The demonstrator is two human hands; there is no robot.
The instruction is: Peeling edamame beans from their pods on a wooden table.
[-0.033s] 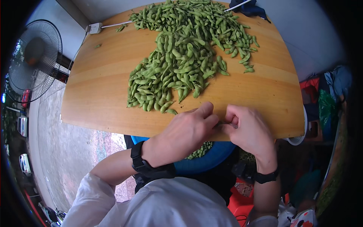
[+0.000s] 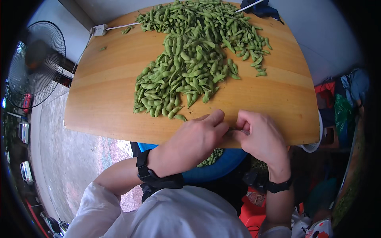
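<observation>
Over the near edge of the wooden table (image 2: 103, 111), my left hand (image 2: 194, 137) and my right hand (image 2: 262, 137) meet with curled, closed fingers. A small thin, dark greyish thing shows between their fingertips; most of it is hidden, and its kind is unclear. Just beyond my left hand spreads a big heap of green soybean pods (image 2: 178, 75), with one pod (image 2: 179, 118) lying at its near edge close to my knuckles. Below the table edge, under my hands, sits a blue basin (image 2: 222, 173) holding shelled green beans (image 2: 212, 157).
A standing fan (image 2: 37, 63) is at the far left. A white power strip (image 2: 100, 30) lies at the table's back left corner, its cable running under the pods. At right are a white basket (image 2: 315, 144) and a green plastic bag (image 2: 343, 113). A red stool (image 2: 252, 214) stands low right.
My left hand has shifted very slightly, its raised knuckle a little lower. My right hand, the pods and the basin look the same.
</observation>
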